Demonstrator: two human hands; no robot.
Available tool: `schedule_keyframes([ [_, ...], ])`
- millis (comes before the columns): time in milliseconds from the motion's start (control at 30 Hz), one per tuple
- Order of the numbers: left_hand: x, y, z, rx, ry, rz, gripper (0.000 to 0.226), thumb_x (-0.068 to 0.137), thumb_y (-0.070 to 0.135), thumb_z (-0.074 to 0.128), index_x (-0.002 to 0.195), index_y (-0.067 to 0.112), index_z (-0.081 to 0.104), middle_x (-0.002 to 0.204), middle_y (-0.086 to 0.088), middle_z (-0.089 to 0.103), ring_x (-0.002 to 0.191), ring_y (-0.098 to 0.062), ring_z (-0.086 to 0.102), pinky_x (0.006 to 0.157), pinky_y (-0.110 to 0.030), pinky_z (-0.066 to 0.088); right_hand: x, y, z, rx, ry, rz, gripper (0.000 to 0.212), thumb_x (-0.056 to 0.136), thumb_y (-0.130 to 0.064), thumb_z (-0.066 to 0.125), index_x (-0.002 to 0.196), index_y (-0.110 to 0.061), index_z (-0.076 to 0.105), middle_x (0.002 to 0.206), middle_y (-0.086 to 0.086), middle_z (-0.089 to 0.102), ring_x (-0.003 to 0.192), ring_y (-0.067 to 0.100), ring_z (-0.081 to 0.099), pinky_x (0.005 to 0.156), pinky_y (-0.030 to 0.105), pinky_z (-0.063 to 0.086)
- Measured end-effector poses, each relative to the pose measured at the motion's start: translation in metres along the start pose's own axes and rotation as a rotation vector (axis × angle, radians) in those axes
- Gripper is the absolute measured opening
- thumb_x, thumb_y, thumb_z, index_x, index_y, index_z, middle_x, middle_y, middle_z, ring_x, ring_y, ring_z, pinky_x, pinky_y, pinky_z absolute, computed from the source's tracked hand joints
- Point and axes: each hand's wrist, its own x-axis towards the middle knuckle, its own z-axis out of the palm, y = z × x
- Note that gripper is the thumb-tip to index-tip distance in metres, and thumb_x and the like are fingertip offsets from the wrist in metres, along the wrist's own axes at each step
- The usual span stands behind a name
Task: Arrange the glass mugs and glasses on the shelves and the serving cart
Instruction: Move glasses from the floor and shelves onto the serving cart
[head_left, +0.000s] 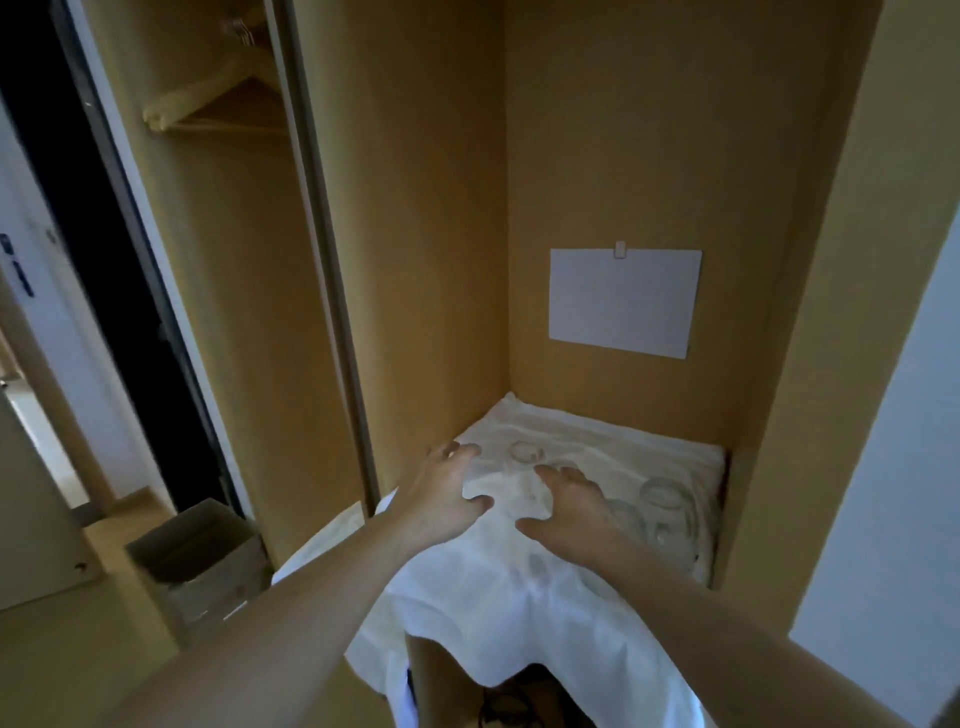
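A shelf inside a wooden wardrobe is covered by a white cloth (519, 613) that hangs over its front edge. A small clear glass (525, 451) stands near the back of the cloth. Clear glass mugs (665, 506) sit at the right side of the shelf. My left hand (447, 493) hovers with spread fingers over the cloth's left part, holding nothing. My right hand (569, 506) reaches forward with fingers spread, just in front of the small glass and left of the mugs, also holding nothing.
A white sheet of paper (623, 301) is clipped to the wardrobe's back wall. Wooden hangers (208, 104) hang in the left compartment behind a sliding door rail. An open cardboard box (202, 556) sits on the floor at left.
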Motion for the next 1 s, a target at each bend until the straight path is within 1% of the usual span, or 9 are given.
schedule_keyframes([
  [133, 0.046, -0.02, 0.009, -0.066, -0.05, 0.051, 0.072, 0.086, 0.047, 0.071, 0.148, 0.024, 0.042, 0.15, -0.003, 0.043, 0.136, -0.025, 0.04, 0.107, -0.035, 0.039, 0.02, -0.003, 0.002, -0.032, 0.016, 0.094, 0.086, 0.084, -0.053, 0.069, 0.156, -0.026, 0.03, 0.154, 0.004, 0.039, 0.139, 0.027, 0.039, 0.111, 0.041, 0.039],
  [300, 0.094, -0.036, 0.029, -0.155, -0.14, 0.101, 0.077, 0.084, 0.048, 0.072, 0.15, 0.023, 0.041, 0.153, -0.003, 0.04, 0.14, -0.026, 0.037, 0.11, -0.037, 0.04, 0.047, -0.002, 0.0, -0.069, 0.058, 0.225, 0.087, 0.085, -0.053, 0.069, 0.157, -0.027, 0.028, 0.153, 0.005, 0.038, 0.14, 0.028, 0.039, 0.112, 0.039, 0.038],
  [500, 0.138, -0.044, 0.056, -0.16, -0.245, 0.184, 0.084, 0.081, 0.047, 0.076, 0.152, 0.022, 0.038, 0.153, -0.006, 0.04, 0.141, -0.029, 0.035, 0.112, -0.037, 0.037, 0.076, 0.003, 0.011, -0.088, 0.054, 0.33, 0.091, 0.083, -0.053, 0.071, 0.157, -0.025, 0.026, 0.153, 0.008, 0.038, 0.139, 0.03, 0.039, 0.112, 0.04, 0.038],
  [633, 0.159, -0.043, 0.077, -0.176, -0.306, 0.246, 0.087, 0.077, 0.043, 0.081, 0.151, 0.021, 0.039, 0.15, -0.008, 0.044, 0.137, -0.029, 0.041, 0.111, -0.036, 0.037, 0.094, 0.004, 0.02, -0.137, 0.036, 0.386, 0.093, 0.083, -0.05, 0.072, 0.158, -0.024, 0.023, 0.149, 0.008, 0.039, 0.135, 0.031, 0.041, 0.11, 0.037, 0.039],
  [733, 0.17, -0.043, 0.093, -0.178, -0.339, 0.276, 0.091, 0.078, 0.04, 0.081, 0.154, 0.024, 0.034, 0.154, -0.008, 0.037, 0.138, -0.03, 0.038, 0.112, -0.036, 0.036, 0.103, 0.006, 0.029, -0.158, 0.018, 0.415, 0.096, 0.081, -0.049, 0.074, 0.158, -0.025, 0.021, 0.149, 0.008, 0.039, 0.135, 0.031, 0.04, 0.109, 0.037, 0.04],
  [833, 0.179, -0.042, 0.104, -0.165, -0.408, 0.316, 0.098, 0.078, 0.034, 0.081, 0.158, 0.029, 0.024, 0.163, -0.008, 0.021, 0.145, -0.034, 0.027, 0.115, -0.039, 0.035, 0.108, 0.008, 0.035, -0.188, -0.01, 0.441, 0.094, 0.081, -0.039, 0.076, 0.157, -0.026, 0.022, 0.149, 0.009, 0.037, 0.135, 0.032, 0.041, 0.109, 0.037, 0.041],
  [900, 0.186, -0.038, 0.108, -0.122, -0.453, 0.364, 0.101, 0.078, 0.026, 0.08, 0.159, 0.031, 0.021, 0.166, -0.008, 0.014, 0.147, -0.034, 0.025, 0.115, -0.041, 0.036, 0.109, 0.008, 0.04, -0.195, -0.01, 0.451, 0.089, 0.082, -0.028, 0.075, 0.156, -0.027, 0.025, 0.145, 0.009, 0.038, 0.13, 0.03, 0.045, 0.106, 0.037, 0.045],
  [967, 0.192, -0.035, 0.112, -0.076, -0.477, 0.404, 0.098, 0.077, 0.016, 0.077, 0.158, 0.03, 0.024, 0.164, -0.008, 0.017, 0.144, -0.035, 0.03, 0.111, -0.043, 0.041, 0.11, 0.009, 0.047, -0.211, 0.01, 0.452, 0.084, 0.082, -0.02, 0.074, 0.152, -0.027, 0.028, 0.139, 0.009, 0.039, 0.121, 0.03, 0.051, 0.099, 0.037, 0.049],
  [1000, 0.195, -0.034, 0.114, -0.071, -0.474, 0.416, 0.094, 0.077, 0.012, 0.075, 0.156, 0.029, 0.028, 0.161, -0.008, 0.023, 0.14, -0.034, 0.036, 0.107, -0.042, 0.044, 0.112, 0.01, 0.049, -0.226, 0.024, 0.449, 0.083, 0.081, -0.018, 0.074, 0.15, -0.027, 0.029, 0.136, 0.008, 0.039, 0.117, 0.029, 0.052, 0.096, 0.037, 0.051],
])
